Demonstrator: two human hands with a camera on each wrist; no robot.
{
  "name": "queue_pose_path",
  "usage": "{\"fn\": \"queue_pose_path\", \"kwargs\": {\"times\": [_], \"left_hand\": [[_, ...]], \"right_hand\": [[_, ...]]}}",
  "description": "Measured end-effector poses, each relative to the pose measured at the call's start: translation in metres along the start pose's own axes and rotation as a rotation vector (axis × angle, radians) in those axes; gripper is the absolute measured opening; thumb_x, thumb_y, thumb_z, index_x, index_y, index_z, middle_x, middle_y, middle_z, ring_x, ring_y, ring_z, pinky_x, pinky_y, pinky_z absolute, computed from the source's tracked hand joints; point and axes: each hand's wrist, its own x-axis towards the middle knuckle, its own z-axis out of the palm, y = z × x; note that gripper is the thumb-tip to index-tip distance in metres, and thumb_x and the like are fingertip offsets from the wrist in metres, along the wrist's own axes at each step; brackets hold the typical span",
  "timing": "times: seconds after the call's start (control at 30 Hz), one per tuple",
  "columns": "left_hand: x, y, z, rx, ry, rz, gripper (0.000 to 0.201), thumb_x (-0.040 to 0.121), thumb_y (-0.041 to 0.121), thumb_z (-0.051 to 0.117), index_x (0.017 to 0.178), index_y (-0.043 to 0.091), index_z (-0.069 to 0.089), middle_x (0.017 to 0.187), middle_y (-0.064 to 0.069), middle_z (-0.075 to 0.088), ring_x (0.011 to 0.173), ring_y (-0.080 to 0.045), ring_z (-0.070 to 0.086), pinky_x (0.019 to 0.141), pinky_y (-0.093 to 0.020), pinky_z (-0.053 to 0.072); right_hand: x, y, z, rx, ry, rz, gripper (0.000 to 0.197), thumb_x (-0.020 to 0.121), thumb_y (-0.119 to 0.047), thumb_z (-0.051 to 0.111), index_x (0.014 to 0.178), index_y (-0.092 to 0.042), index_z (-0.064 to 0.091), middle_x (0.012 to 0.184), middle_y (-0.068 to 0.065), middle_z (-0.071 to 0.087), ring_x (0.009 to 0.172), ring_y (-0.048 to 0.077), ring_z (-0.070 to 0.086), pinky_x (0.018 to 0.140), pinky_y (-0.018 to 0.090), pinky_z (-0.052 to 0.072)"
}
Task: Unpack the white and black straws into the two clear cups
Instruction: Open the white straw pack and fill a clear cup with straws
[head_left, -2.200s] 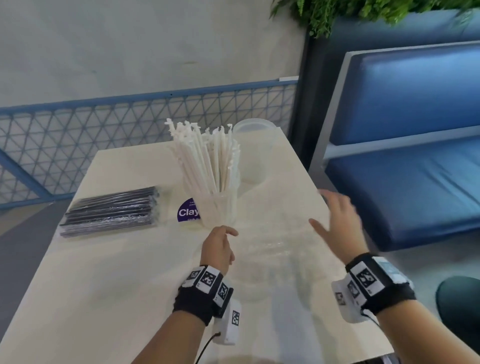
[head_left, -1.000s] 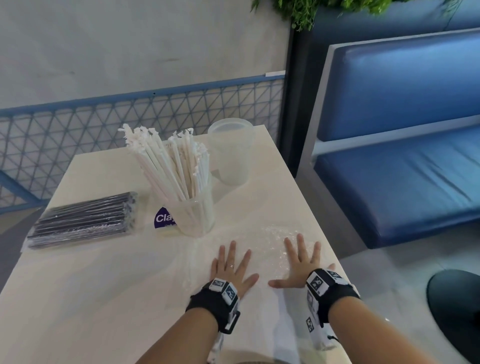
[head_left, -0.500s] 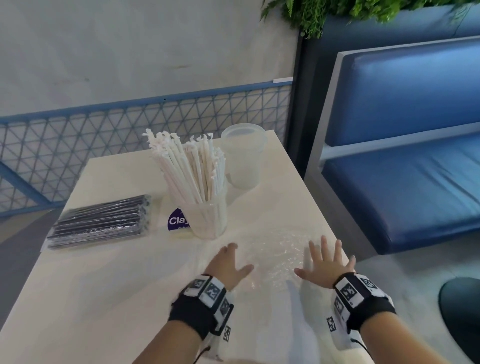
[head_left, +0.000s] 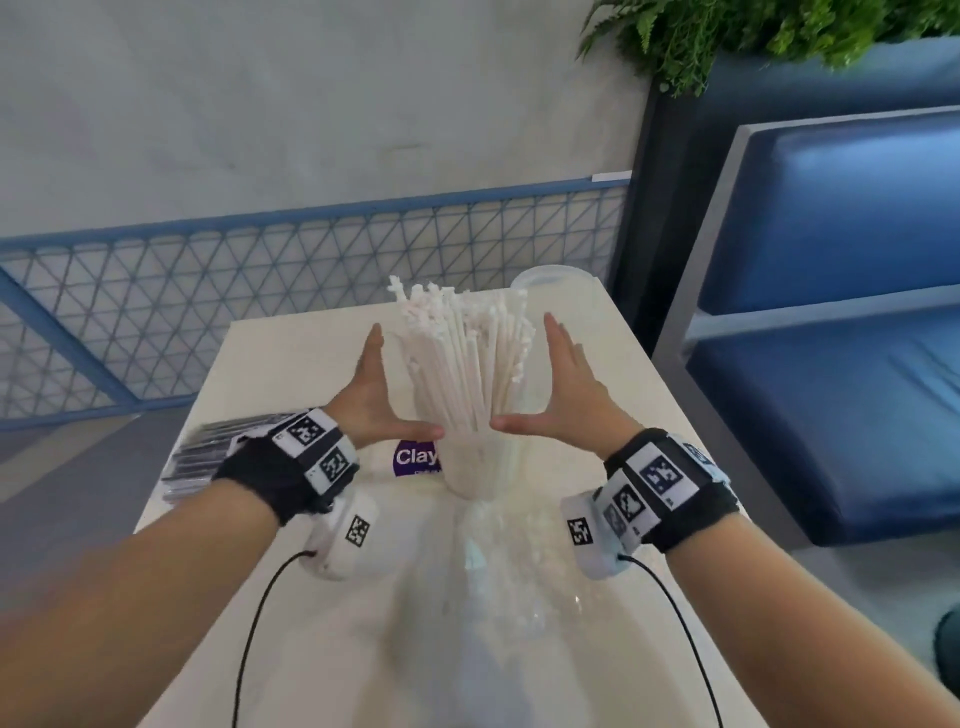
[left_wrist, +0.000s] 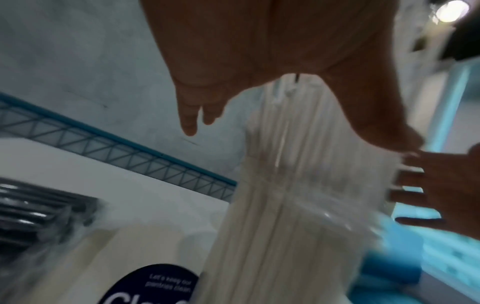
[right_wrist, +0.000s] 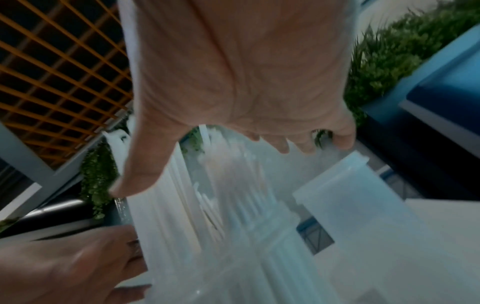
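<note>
Two flat, spread hands, left (head_left: 370, 400) and right (head_left: 563, 400), are flanking white straws (head_left: 462, 358) standing in a cup (head_left: 480, 470), gripping nothing; black straws (head_left: 208, 452) are lying wrapped leftward.

We see pale bench (head_left: 291, 364), near edge out of frame. Purple round sticker (head_left: 413, 458) on bench, white letters "Clay" showing, toward left edge. Crumpled clear plastic wrap (head_left: 519, 561) lies on bench toward near edge. Beyond far edge: blue mesh railing (head_left: 260, 260), grey wall (head_left: 311, 104). Off right edge: blue padded seat (head_left: 831, 364). Green plant (head_left: 727, 31) above it.
</note>
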Motion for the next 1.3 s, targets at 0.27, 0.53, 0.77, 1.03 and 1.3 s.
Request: {"fn": "queue_pose_path", "kwargs": {"times": [0.27,0.53,0.77,1.03,1.3], "left_hand": [[0.030,0.005,0.015,-0.268,-0.015,0.087,0.139,0.035,0.039,0.084,0.144,0.015,0.000,0.141,0.003,0.030,0.127,-0.007,0.032,0.102,-0.021,0.028],[0.033,0.009,0.043,-0.330,0.088,0.157,0.113,0.036,0.046,0.082,0.127,0.044,0.015,0.133,0.000,0.045,0.125,-0.020,0.045,0.106,-0.046,0.039],[0.039,0.026,0.017,-0.364,0.128,0.316,0.107,0.058,0.017,0.086,0.138,0.023,0.016,0.128,0.009,0.044,0.111,0.003,0.049,0.089,-0.015,0.043],[0.029,0.014,0.008,-0.173,0.300,0.308,0.101,0.064,0.022,0.083,0.143,0.014,0.020,0.140,-0.001,0.033,0.123,-0.009,0.041,0.096,-0.020,0.036],[0.026,0.010,0.007,-0.398,0.244,0.319,0.094,0.069,0.013,0.078,0.141,0.014,0.019,0.128,0.004,0.045,0.106,0.013,0.049,0.088,-0.002,0.041]], "right_hand": [[0.042,-0.016,0.040,0.381,0.083,-0.163,0.139,0.041,-0.062,0.083,0.136,-0.053,-0.020,0.152,-0.007,0.027,0.140,0.012,0.029,0.113,0.051,0.028],[0.041,-0.023,0.057,0.531,0.324,-0.199,0.085,0.059,-0.027,0.083,0.127,-0.032,0.033,0.132,0.003,0.045,0.120,0.010,0.046,0.102,0.029,0.041],[0.052,-0.038,0.040,0.552,0.348,-0.313,0.072,0.069,-0.027,0.075,0.129,-0.026,0.036,0.130,0.006,0.048,0.120,0.012,0.048,0.099,0.022,0.041],[0.056,-0.053,0.050,0.607,0.307,-0.304,0.055,0.084,-0.014,0.067,0.130,-0.026,0.039,0.129,0.004,0.053,0.117,0.014,0.052,0.098,0.025,0.043],[0.055,-0.058,0.054,0.676,0.206,-0.287,0.062,0.080,-0.016,0.070,0.132,-0.028,0.038,0.120,-0.011,0.058,0.111,0.002,0.056,0.093,0.024,0.047]]}}
